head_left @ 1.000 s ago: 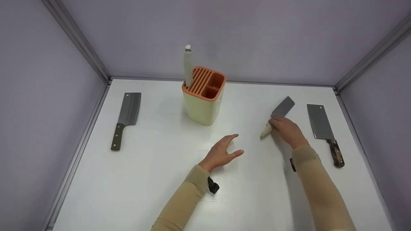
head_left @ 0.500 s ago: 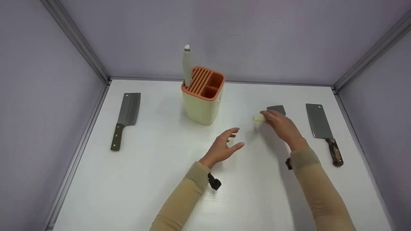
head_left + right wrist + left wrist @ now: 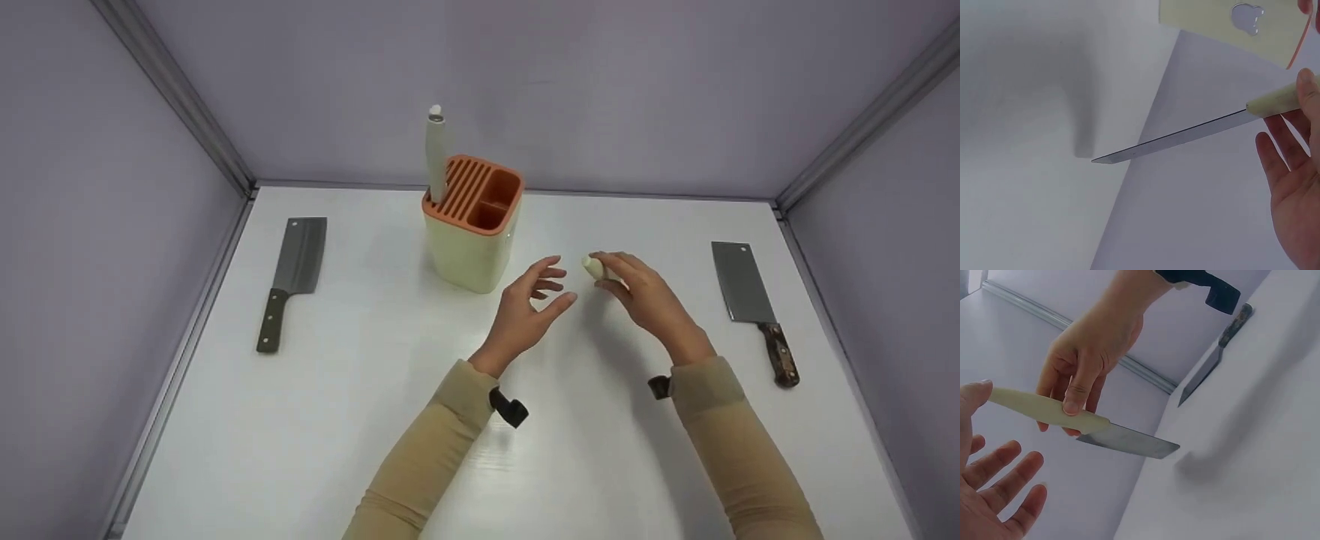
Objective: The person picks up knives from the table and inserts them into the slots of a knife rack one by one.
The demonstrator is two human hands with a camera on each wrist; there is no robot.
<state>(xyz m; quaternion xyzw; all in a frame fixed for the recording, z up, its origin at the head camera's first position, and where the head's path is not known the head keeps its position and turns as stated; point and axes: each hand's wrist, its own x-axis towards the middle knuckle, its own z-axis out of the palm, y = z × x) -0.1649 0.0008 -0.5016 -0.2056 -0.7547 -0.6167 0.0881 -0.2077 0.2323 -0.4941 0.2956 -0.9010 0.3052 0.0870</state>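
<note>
My right hand (image 3: pixel 649 296) holds a kitchen knife by its cream handle (image 3: pixel 1044 409), thumb on one side and fingers on the other. The knife is raised off the table, its steel blade (image 3: pixel 1179 139) pointing down toward the tabletop. In the head view the blade is hidden behind the hand, and only the handle end shows. My left hand (image 3: pixel 525 307) is spread beside it, thumb and fingers apart, near the handle's butt and apart from it in the head view. Behind the left hand stands a cream knife block (image 3: pixel 469 259) with an orange slotted top.
A pale handle (image 3: pixel 436 157) sticks up from the block's left slot. One cleaver (image 3: pixel 300 259) with a dark handle lies at the left of the white table (image 3: pixel 375 420). Another cleaver (image 3: pixel 744 285) with a brown mottled handle lies at the right. Walls enclose the back and sides.
My right hand has lifted the knife off the table, moved it leftward and turned its handle up toward the left. My left hand has moved forward, closer to the knife.
</note>
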